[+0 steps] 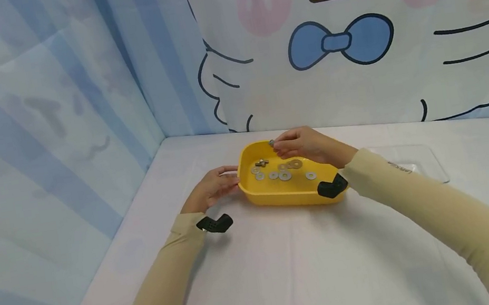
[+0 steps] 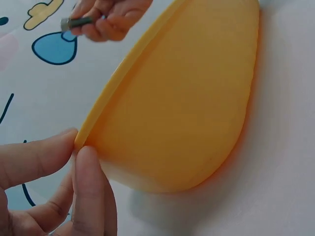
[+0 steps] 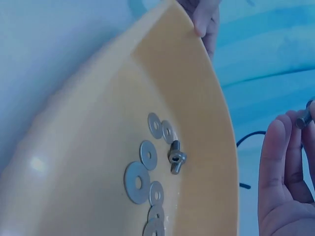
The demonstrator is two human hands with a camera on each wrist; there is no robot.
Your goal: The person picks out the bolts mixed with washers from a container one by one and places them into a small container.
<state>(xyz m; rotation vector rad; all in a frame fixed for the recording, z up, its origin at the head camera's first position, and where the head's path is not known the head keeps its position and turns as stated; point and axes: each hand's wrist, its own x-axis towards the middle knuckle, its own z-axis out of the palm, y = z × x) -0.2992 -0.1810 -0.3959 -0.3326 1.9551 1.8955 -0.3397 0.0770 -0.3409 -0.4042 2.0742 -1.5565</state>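
Observation:
A yellow plastic tray (image 1: 280, 199) stands on the table, and my left hand (image 1: 216, 186) pinches its left rim between thumb and finger, as the left wrist view shows up close. Above the tray's far side, my right hand (image 1: 308, 146) holds a short metal bolt (image 2: 78, 23) by the fingertips, its head poking out. Inside the tray lie several flat washers (image 3: 137, 182) of differing sizes, spread over the floor. A few more bolts (image 3: 176, 157) lie together by the wall at the tray's left end.
A clear plastic lid or shallow box (image 1: 428, 160) lies to the right of the tray, partly behind my right sleeve (image 1: 404, 191). White cloth covers the table (image 1: 247, 290). A printed curtain (image 1: 263, 91) hangs right behind the tray, and another closes the left side.

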